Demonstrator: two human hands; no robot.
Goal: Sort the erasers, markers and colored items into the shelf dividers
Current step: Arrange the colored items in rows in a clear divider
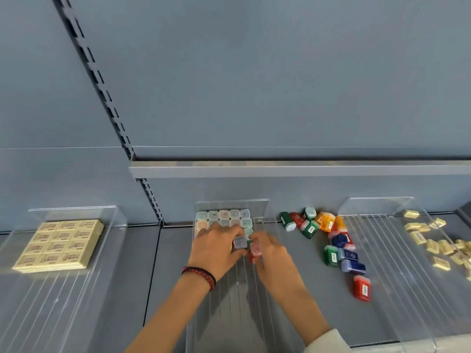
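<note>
My left hand (216,247) grips a small blue-grey capped box (240,242) inside the middle clear divider (262,207). Beside it my right hand (271,250) pinches a red capped box (254,250). A green box is partly hidden between the two hands. Behind them, several capped boxes (224,217) stand upright in neat rows at the divider's back. A loose heap of coloured boxes (331,240), red, green, blue and orange, lies on the grey shelf to the right.
The left clear divider (112,225) holds a flat block of yellow erasers (61,245). In the right divider (377,220) lie scattered yellow erasers (438,245). A grey shelf rail (280,169) runs overhead at the back. One red box (362,289) lies apart near the front.
</note>
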